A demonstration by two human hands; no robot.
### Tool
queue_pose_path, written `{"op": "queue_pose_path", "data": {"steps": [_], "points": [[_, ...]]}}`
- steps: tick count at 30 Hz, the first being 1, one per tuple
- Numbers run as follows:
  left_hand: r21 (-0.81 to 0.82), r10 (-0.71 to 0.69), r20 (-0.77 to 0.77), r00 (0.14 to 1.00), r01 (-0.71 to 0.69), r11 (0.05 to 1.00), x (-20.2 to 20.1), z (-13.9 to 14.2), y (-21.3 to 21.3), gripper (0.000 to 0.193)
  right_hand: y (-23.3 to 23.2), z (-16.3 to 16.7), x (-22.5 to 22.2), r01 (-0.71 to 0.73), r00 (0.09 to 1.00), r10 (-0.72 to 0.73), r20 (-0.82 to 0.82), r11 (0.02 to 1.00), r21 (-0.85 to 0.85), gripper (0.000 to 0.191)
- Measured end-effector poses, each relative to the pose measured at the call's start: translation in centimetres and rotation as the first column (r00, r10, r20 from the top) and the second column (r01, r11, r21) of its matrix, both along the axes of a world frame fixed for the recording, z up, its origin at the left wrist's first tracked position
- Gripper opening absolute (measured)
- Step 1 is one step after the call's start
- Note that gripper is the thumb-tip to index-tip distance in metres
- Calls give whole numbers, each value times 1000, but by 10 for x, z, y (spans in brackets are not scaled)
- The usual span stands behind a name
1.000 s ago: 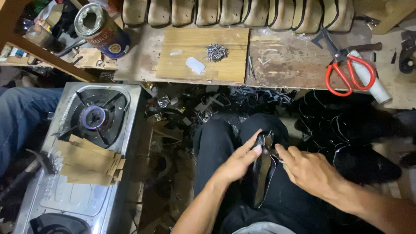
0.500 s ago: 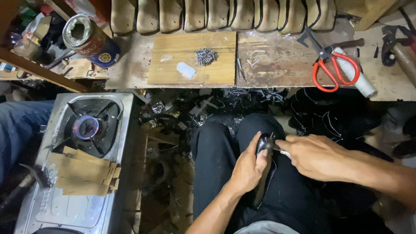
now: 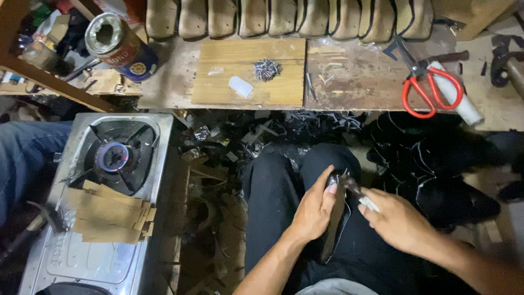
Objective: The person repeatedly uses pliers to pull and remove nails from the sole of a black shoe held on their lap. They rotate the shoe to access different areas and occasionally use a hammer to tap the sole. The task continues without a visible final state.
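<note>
Slip risk: left hand (image 3: pixel 315 210) grips black shoe (image 3: pixel 334 224) on lap; right hand (image 3: pixel 394 221) clamps pliers (image 3: pixel 352 186), which may tear the edge.

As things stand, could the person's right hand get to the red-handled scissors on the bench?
Probably yes, but not straight away. The right hand is gripping a small tool against the dark shoe piece on the lap. The red-handled scissors lie uncovered on the wooden bench ahead, with nothing blocking the way.
</note>
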State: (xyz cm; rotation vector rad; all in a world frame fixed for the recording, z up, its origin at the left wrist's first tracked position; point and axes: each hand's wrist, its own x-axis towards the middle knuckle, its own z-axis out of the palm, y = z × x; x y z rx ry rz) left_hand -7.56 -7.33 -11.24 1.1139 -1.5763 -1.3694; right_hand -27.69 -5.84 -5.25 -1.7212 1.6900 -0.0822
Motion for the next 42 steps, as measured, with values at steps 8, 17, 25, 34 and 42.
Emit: {"op": "queue_pose_path", "data": {"steps": [8,17,25,34,42], "points": [[7,23,171,985,-24,1000,-19,17,6,60,-19,42,-18,-403,878,374,-299,914,-42,65],[176,-55,-152,987,82,981,5,0,-15,55,14,-19,14,-215,965,129,-230,889,-403,63],[-48,141,157,977,-135,990,-24,24,6,48,-5,20,-9,-277,958,261,-118,949,-149,49],[15,-77,-162,984,81,997,-2,6,-10,52,18,-3,13,-214,947,121,-297,929,-302,63],[0,-67,-42,997,67,998,-2,12,-7,51,31,-28,9,-130,983,45,-180,863,-489,62]]}}
